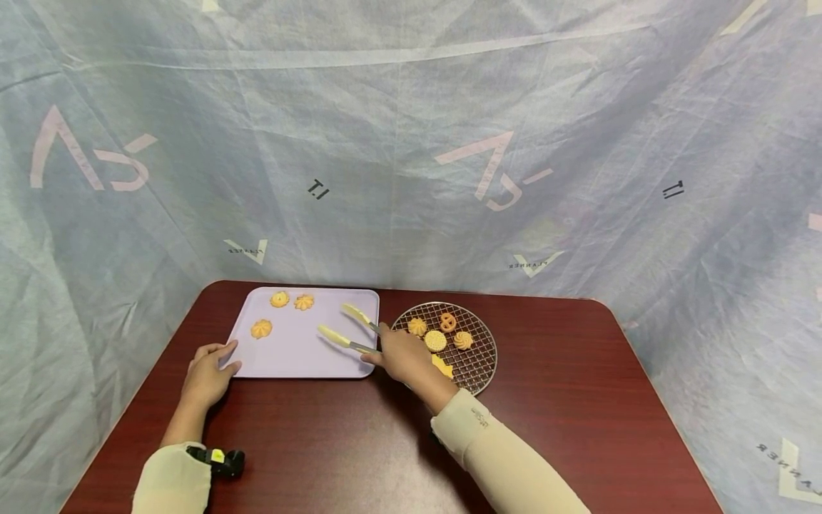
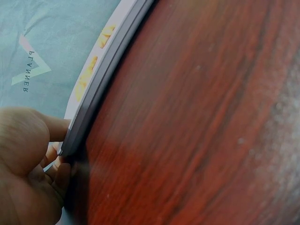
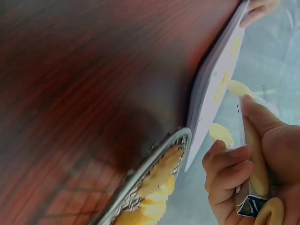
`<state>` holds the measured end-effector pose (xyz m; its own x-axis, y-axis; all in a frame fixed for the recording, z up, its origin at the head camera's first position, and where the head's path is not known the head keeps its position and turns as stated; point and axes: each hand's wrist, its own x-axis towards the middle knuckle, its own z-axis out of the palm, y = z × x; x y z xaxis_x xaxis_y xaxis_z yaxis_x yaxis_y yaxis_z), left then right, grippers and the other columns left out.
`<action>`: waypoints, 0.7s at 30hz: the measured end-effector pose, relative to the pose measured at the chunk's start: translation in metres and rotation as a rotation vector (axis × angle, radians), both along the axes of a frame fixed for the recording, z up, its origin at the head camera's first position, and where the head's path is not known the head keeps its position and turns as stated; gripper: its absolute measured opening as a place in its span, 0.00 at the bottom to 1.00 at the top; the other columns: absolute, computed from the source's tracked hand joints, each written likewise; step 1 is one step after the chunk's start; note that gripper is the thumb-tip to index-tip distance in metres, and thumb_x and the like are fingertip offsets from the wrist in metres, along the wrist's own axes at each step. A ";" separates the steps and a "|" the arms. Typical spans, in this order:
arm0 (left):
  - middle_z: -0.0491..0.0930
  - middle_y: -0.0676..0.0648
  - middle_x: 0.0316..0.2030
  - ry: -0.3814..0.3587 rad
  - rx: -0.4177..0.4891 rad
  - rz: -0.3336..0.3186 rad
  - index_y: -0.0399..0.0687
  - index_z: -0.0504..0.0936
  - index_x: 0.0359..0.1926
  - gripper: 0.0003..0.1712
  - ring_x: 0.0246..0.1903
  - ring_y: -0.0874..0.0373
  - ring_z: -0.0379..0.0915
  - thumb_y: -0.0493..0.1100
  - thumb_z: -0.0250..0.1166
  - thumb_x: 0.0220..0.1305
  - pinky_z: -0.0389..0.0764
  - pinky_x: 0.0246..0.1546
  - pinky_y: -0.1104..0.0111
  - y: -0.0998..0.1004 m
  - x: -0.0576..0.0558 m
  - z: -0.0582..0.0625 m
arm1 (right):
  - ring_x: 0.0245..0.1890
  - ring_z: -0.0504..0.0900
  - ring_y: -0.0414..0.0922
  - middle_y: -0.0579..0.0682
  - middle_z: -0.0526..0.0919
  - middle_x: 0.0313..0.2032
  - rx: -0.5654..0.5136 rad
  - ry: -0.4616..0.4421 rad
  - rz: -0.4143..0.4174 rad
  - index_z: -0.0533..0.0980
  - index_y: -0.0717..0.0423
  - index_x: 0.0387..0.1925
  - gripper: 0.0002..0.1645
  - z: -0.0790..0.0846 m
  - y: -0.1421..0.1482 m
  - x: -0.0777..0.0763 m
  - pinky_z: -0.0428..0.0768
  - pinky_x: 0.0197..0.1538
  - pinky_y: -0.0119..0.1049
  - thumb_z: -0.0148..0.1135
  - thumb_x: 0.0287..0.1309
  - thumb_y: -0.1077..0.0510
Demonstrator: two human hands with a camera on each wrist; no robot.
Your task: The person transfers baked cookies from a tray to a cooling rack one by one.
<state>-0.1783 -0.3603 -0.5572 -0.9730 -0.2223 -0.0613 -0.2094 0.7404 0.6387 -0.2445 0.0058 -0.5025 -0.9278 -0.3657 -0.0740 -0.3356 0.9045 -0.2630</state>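
My left hand (image 1: 208,375) pinches the left front corner of a pale lilac tray (image 1: 289,360); in the left wrist view its thumb lies along the rim and the other fingers are below. Three golden flower-shaped cookies sit on the tray's left part, one cookie (image 1: 261,328) nearer the front than the other two. My right hand (image 1: 403,355) grips tongs (image 1: 362,348) with pale yellow tips. The tongs are spread over the tray's right side, with nothing between the tips. In the right wrist view the fingers wrap the tongs' tan handle (image 3: 255,164).
Right of the tray stands a round wire rack (image 1: 493,357), partly hidden by my right hand. It bears several cookies, among them a pretzel (image 1: 447,322), a round cookie (image 1: 435,341), a swirled cookie (image 1: 463,340) and a yellow pointed one (image 1: 442,366). Fabric hangs behind the red-brown table (image 1: 321,442).
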 end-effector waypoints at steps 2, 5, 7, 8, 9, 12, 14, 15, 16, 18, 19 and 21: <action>0.56 0.23 0.68 -0.002 0.001 0.001 0.33 0.63 0.75 0.32 0.66 0.23 0.53 0.37 0.60 0.74 0.59 0.63 0.32 0.000 0.000 0.000 | 0.32 0.86 0.54 0.55 0.86 0.35 0.015 -0.004 0.002 0.74 0.54 0.63 0.42 0.000 -0.005 -0.002 0.81 0.27 0.46 0.67 0.60 0.29; 0.56 0.23 0.68 0.000 0.003 0.003 0.33 0.63 0.75 0.32 0.66 0.23 0.53 0.37 0.60 0.74 0.59 0.63 0.32 0.000 0.000 0.000 | 0.31 0.85 0.53 0.55 0.85 0.34 0.037 -0.021 -0.003 0.74 0.56 0.63 0.43 0.000 -0.014 -0.004 0.81 0.28 0.46 0.66 0.60 0.29; 0.57 0.23 0.68 0.004 0.002 0.004 0.33 0.64 0.74 0.32 0.66 0.23 0.53 0.36 0.60 0.74 0.59 0.63 0.32 0.000 0.000 0.000 | 0.32 0.85 0.54 0.56 0.86 0.35 0.050 -0.033 -0.009 0.73 0.57 0.66 0.46 0.000 -0.019 -0.005 0.81 0.30 0.46 0.66 0.60 0.29; 0.57 0.23 0.67 0.004 0.002 0.004 0.33 0.64 0.74 0.32 0.66 0.23 0.53 0.36 0.60 0.74 0.59 0.63 0.32 0.000 0.000 -0.001 | 0.33 0.85 0.54 0.57 0.86 0.37 0.054 -0.039 -0.011 0.72 0.57 0.68 0.47 0.000 -0.022 -0.006 0.82 0.31 0.46 0.66 0.60 0.29; 0.57 0.23 0.68 0.005 0.003 0.005 0.32 0.63 0.74 0.32 0.66 0.23 0.53 0.36 0.60 0.74 0.59 0.63 0.32 -0.001 0.000 -0.001 | 0.34 0.85 0.54 0.57 0.86 0.38 0.060 -0.044 -0.013 0.71 0.57 0.69 0.48 0.000 -0.025 -0.006 0.82 0.31 0.46 0.66 0.60 0.29; 0.56 0.23 0.68 0.004 0.003 0.004 0.32 0.63 0.74 0.32 0.66 0.23 0.53 0.36 0.60 0.74 0.59 0.63 0.32 -0.001 0.000 -0.001 | 0.38 0.86 0.55 0.59 0.87 0.42 0.073 -0.047 -0.015 0.70 0.56 0.71 0.49 0.000 -0.032 -0.009 0.83 0.33 0.46 0.65 0.61 0.29; 0.56 0.23 0.68 0.004 0.005 0.003 0.32 0.63 0.74 0.32 0.66 0.23 0.53 0.36 0.60 0.74 0.59 0.63 0.32 0.000 0.000 0.000 | 0.40 0.87 0.56 0.59 0.87 0.46 0.076 -0.054 -0.026 0.67 0.55 0.74 0.50 0.000 -0.036 -0.011 0.83 0.33 0.46 0.64 0.62 0.29; 0.56 0.23 0.68 0.005 0.005 0.004 0.32 0.63 0.74 0.32 0.66 0.23 0.53 0.36 0.60 0.74 0.59 0.63 0.32 0.000 0.000 0.000 | 0.41 0.87 0.56 0.60 0.87 0.47 0.078 -0.059 -0.030 0.66 0.54 0.75 0.51 0.001 -0.039 -0.011 0.83 0.33 0.46 0.64 0.62 0.29; 0.56 0.23 0.67 0.007 0.006 0.005 0.32 0.64 0.74 0.32 0.66 0.23 0.53 0.36 0.60 0.74 0.59 0.63 0.32 0.000 0.000 0.000 | 0.41 0.87 0.56 0.60 0.87 0.48 0.080 -0.061 -0.032 0.65 0.54 0.76 0.51 0.001 -0.041 -0.012 0.83 0.33 0.46 0.64 0.62 0.29; 0.57 0.23 0.67 0.014 0.008 0.007 0.32 0.64 0.74 0.32 0.66 0.23 0.53 0.36 0.60 0.73 0.59 0.63 0.32 0.000 0.001 0.000 | 0.42 0.87 0.56 0.60 0.87 0.48 0.087 -0.070 -0.038 0.64 0.53 0.77 0.52 0.002 -0.044 -0.014 0.83 0.34 0.45 0.64 0.62 0.29; 0.57 0.23 0.67 0.017 0.007 0.007 0.32 0.64 0.74 0.32 0.66 0.23 0.53 0.36 0.60 0.73 0.59 0.62 0.32 0.000 0.001 -0.001 | 0.42 0.87 0.56 0.60 0.87 0.48 0.093 -0.071 -0.038 0.63 0.53 0.77 0.52 0.003 -0.046 -0.015 0.83 0.34 0.45 0.63 0.63 0.29; 0.57 0.23 0.67 0.025 0.005 0.008 0.31 0.64 0.74 0.32 0.65 0.22 0.53 0.36 0.59 0.73 0.60 0.62 0.32 0.000 0.001 -0.001 | 0.43 0.87 0.56 0.60 0.87 0.48 0.108 -0.069 -0.030 0.62 0.54 0.78 0.52 0.003 -0.050 -0.018 0.83 0.36 0.44 0.63 0.63 0.29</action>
<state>-0.1775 -0.3600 -0.5583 -0.9725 -0.2298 -0.0384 -0.1994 0.7354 0.6476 -0.2620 -0.0446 -0.4993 -0.9294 -0.3246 -0.1757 -0.2927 0.9382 -0.1850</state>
